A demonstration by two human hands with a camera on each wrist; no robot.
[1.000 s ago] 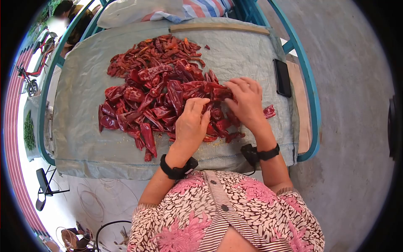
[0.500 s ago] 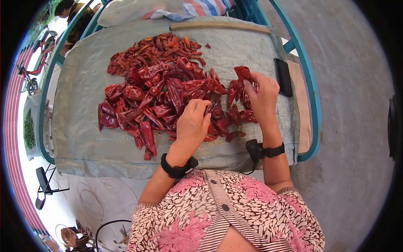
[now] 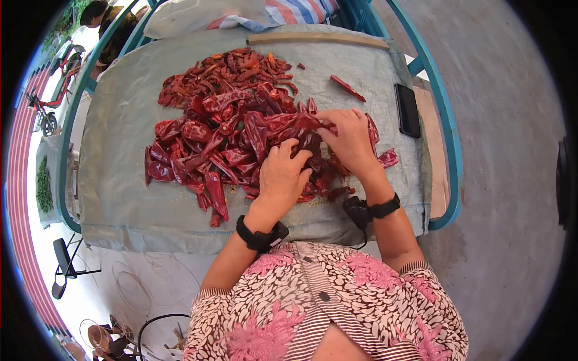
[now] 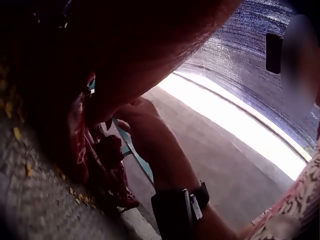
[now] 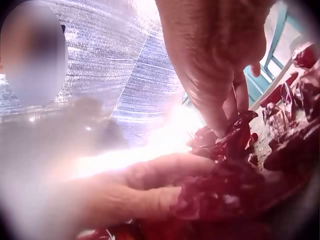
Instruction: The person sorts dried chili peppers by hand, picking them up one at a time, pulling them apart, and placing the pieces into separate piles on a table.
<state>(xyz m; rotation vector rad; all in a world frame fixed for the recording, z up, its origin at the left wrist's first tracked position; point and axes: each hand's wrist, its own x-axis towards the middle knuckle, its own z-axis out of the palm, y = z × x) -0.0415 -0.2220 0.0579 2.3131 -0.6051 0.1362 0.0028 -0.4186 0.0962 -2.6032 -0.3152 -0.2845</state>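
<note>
A heap of large, dark red dried chili peppers (image 3: pixel 198 132) lies on the grey-green woven sheet (image 3: pixel 120 210). On the heap's near right side rests my left hand (image 3: pixel 282 177), its thumb apart from its fingers and touching the peppers. Close by, my right hand (image 3: pixel 349 141) pinches a dried chili pepper (image 5: pixel 235 137) at the heap's right edge. Some peppers beneath both hands are hidden. One slim chili (image 3: pixel 347 88) lies alone at the back right, and a few others (image 3: pixel 388 158) sit right of my right hand.
Behind the heap is a pile of smaller, orange-red dried chilies (image 3: pixel 232 72). A phone (image 3: pixel 407 111) lies at the sheet's right side, and a wooden strip (image 3: pixel 319 40) runs along its back. Teal metal rails (image 3: pixel 445 132) flank the sheet. Another person (image 3: pixel 111 30) is at the far left.
My right hand moved right with a chili, then came back left to the heap. A slim chili now lies alone at the back right. My left hand stayed near its spot, its fingers spreading slightly.
</note>
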